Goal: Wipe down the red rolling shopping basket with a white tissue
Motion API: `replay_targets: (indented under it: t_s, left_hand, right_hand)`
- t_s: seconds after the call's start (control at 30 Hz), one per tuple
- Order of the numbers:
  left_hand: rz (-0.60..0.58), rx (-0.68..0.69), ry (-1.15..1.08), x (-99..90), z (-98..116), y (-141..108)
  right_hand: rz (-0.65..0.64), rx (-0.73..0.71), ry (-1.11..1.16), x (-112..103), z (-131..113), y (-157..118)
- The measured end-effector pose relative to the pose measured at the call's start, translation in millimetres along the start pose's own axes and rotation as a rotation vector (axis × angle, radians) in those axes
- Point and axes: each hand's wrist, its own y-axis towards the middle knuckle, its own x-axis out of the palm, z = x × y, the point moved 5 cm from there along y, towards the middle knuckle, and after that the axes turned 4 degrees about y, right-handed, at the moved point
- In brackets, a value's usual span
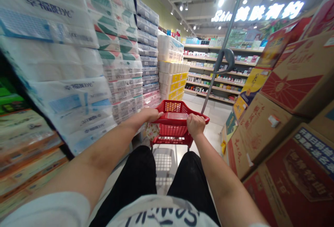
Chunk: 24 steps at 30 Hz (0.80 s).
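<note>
Left hand (154,114): your fingers curl closed around the red handle (174,119), toward its left end.
Right hand (196,125): fingers wrapped shut toward the other end; match pressure on both sides.
Red cart (171,129): ahead of your knees; steer with small, even corrections.
Aisle: wrapped packs (122,51) left, cartons (263,126) right; give both room, and mind the metal pole (212,84).

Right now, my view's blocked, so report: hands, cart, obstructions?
Left hand, right hand closed on red cart handle. Metal pole rising at cart's right. Wrapped packs stacked left, cartons right.
</note>
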Motion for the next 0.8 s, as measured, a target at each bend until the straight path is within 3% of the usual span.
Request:
replay_targets:
  t_s: [0.2,0.57,0.67,0.8]
  left_hand:
    - [0.073,-0.024,-0.025,-1.1,4,-3]
    - [0.331,-0.1,-0.037,-0.9,5,-29]
    - [0.496,-0.098,-0.034,4.3,9,-41]
    - [0.81,-0.077,-0.053,21.0,18,-60]
  right_hand:
    - [-0.017,0.016,-0.013,-1,3,0]
    - [-0.012,0.02,-0.024,0,-1,1]
    - [-0.006,0.023,-0.028,0,-3,1]
    - [-0.008,0.022,-0.031,0,-4,1]
